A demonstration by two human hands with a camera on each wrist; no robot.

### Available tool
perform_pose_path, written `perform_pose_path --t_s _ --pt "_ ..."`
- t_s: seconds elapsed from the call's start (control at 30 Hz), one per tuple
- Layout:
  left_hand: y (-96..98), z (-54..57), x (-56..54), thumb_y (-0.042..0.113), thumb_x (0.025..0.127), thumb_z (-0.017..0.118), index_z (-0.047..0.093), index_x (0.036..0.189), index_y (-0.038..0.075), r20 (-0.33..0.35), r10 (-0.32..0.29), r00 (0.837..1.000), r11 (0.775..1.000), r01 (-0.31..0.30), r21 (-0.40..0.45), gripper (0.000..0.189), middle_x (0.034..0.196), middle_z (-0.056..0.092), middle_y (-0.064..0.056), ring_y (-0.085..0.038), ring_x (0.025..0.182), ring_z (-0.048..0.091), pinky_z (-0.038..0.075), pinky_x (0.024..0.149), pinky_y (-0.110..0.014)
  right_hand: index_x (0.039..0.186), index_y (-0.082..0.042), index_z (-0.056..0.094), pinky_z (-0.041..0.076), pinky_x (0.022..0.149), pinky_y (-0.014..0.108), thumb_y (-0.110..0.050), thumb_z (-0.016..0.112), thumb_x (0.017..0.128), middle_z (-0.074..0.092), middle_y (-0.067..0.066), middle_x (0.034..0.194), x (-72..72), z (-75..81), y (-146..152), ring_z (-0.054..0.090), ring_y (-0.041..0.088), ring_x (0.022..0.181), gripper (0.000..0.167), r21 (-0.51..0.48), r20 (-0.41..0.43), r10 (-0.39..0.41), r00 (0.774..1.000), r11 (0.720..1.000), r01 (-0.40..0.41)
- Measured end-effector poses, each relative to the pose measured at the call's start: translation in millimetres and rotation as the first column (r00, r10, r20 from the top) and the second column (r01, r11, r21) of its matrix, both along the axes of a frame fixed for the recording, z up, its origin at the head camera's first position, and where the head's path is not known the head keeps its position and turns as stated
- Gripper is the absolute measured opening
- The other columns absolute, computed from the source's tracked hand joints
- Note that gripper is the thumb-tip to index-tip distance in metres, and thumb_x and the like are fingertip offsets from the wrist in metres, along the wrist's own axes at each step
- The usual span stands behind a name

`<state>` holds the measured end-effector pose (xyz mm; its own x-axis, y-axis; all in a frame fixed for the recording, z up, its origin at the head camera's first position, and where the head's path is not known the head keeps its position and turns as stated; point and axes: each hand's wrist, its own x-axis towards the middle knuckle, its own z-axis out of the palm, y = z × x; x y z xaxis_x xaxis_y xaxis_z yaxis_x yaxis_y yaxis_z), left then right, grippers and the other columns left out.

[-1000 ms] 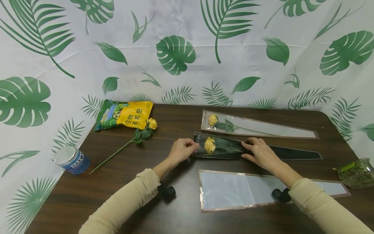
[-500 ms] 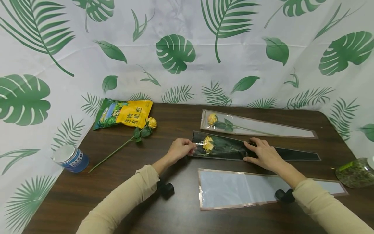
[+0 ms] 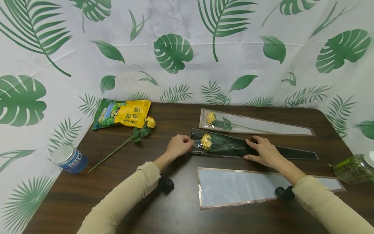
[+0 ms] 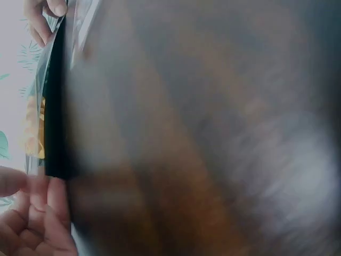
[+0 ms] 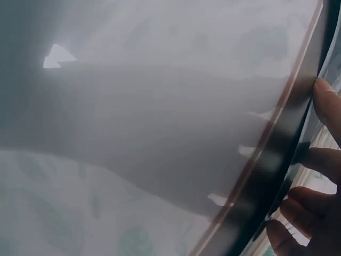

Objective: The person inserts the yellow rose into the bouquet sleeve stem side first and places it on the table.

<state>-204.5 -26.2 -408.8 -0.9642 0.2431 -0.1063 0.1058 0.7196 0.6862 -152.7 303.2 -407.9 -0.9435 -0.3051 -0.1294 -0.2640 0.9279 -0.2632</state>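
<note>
In the head view a black flower sleeve [image 3: 233, 146] with a clear front lies across the middle of the table. A yellow rose [image 3: 206, 141] sits inside it near the wide end, its stem mostly hidden. My left hand [image 3: 179, 145] pinches the wide end's edge between thumb and fingers. My right hand [image 3: 265, 152] rests on the sleeve's middle with fingers spread. The left wrist view shows the left hand [image 4: 37, 213] at the edge, with a blurred yellow bloom [image 4: 35, 128] beyond. In the right wrist view the right hand's fingers [image 5: 327, 104] touch the sleeve's side.
Behind lies a white sleeve [image 3: 274, 126] with another yellow rose; a white sleeve [image 3: 225, 187] lies in front. A loose yellow rose [image 3: 150, 122] touches a yellow-green bag [image 3: 128, 113] at the left. A blue can [image 3: 74, 161] and a jar of green bits [image 3: 353, 169] stand at the sides.
My left hand drew the clear film at the wide end to the left and slightly up, and the film now lies flatter. The right hand stays on the sleeve with almost no movement.
</note>
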Motion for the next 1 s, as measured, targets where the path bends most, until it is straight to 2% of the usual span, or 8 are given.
perform_pose_path --t_s 0.2,0.33,0.4,0.53,0.6,0.67,0.8,1.0 --pt "-10.2 8.3 0.3 0.026 0.09 0.06 0.071 0.098 0.011 -0.03 -0.044 0.999 0.999 0.044 -0.02 0.02 0.084 0.07 -0.001 -0.014 0.069 0.063 0.049 0.064 -0.032 0.137 0.009 0.04 0.04 0.088 0.063 -0.03 0.072 0.083 0.038 0.035 0.134 3.4 5.5 0 0.039 0.053 0.117 0.074 -0.049 -0.13 0.03 0.991 0.998 -0.036" --pt "-30.3 12.5 24.6 0.017 0.095 0.056 0.058 0.117 -0.003 0.192 -0.097 0.977 0.956 0.037 0.292 0.03 0.1 0.068 -0.018 -0.024 0.081 0.068 0.056 0.072 -0.034 0.128 0.007 0.053 0.046 0.083 0.053 -0.019 0.078 0.075 0.052 0.027 0.121 20.7 14.3 -17 0.051 0.041 0.106 0.064 -0.113 -0.333 0.114 0.936 0.981 -0.16" --pt "-39.5 12.2 44.7 0.014 0.097 0.052 0.05 0.125 -0.008 0.364 -0.173 0.915 0.895 -0.008 0.445 0.036 0.113 0.062 -0.024 -0.027 0.092 0.067 0.055 0.079 -0.035 0.122 0.003 0.059 0.05 0.077 0.044 -0.019 0.08 0.072 0.058 0.02 0.111 33.6 14.1 -30 0.055 0.032 0.098 0.059 -0.112 -0.394 0.193 0.898 0.96 -0.255" --pt "-47.3 10.1 85.1 0.015 0.099 0.048 0.033 0.137 -0.013 0.592 -0.306 0.745 0.793 -0.145 0.592 0.049 0.135 0.045 -0.03 -0.034 0.116 0.056 0.047 0.095 -0.041 0.119 -0.002 0.063 0.049 0.067 0.031 -0.03 0.082 0.069 0.06 0.009 0.101 56.9 5.7 -56 0.054 0.016 0.086 0.06 -0.092 -0.379 0.349 0.857 0.907 -0.41" --pt "-45.5 10.7 99.1 0.016 0.099 0.047 0.027 0.14 -0.013 0.629 -0.338 0.7 0.76 -0.191 0.621 0.054 0.141 0.038 -0.031 -0.036 0.123 0.049 0.043 0.1 -0.044 0.119 -0.003 0.063 0.046 0.063 0.027 -0.035 0.081 0.069 0.058 0.008 0.099 63.3 1.0 -65 0.051 0.014 0.082 0.062 -0.069 -0.348 0.391 0.852 0.896 -0.439" --pt "-40.3 10.6 108.3 0.017 0.098 0.049 0.025 0.14 -0.014 0.646 -0.35 0.679 0.735 -0.229 0.638 0.058 0.142 0.036 -0.031 -0.037 0.126 0.046 0.039 0.103 -0.047 0.119 -0.004 0.064 0.044 0.063 0.026 -0.037 0.08 0.069 0.055 0.007 0.097 66.1 -3.9 -71 0.048 0.013 0.08 0.063 -0.052 -0.325 0.398 0.858 0.898 -0.437" --pt "-25.9 10.4 114.1 0.014 0.096 0.054 0.024 0.14 -0.015 0.646 -0.337 0.685 0.727 -0.247 0.641 0.061 0.14 0.038 -0.03 -0.036 0.122 0.05 0.04 0.102 -0.048 0.119 -0.002 0.064 0.043 0.064 0.028 -0.038 0.081 0.069 0.053 0.008 0.095 63.9 -10.9 -75 0.046 0.014 0.081 0.064 -0.041 -0.339 0.374 0.863 0.911 -0.411" --pt "-6.2 6.2 109.2 0.01 0.093 0.058 0.038 0.134 -0.014 0.615 -0.315 0.723 0.774 -0.179 0.607 0.052 0.125 0.055 -0.025 -0.021 0.1 0.062 0.051 0.09 -0.041 0.121 -0.002 0.063 0.041 0.066 0.028 -0.037 0.081 0.069 0.051 0.007 0.094 60.7 -14.4 -75 0.044 0.014 0.081 0.066 -0.06 -0.36 0.365 0.858 0.909 -0.412"
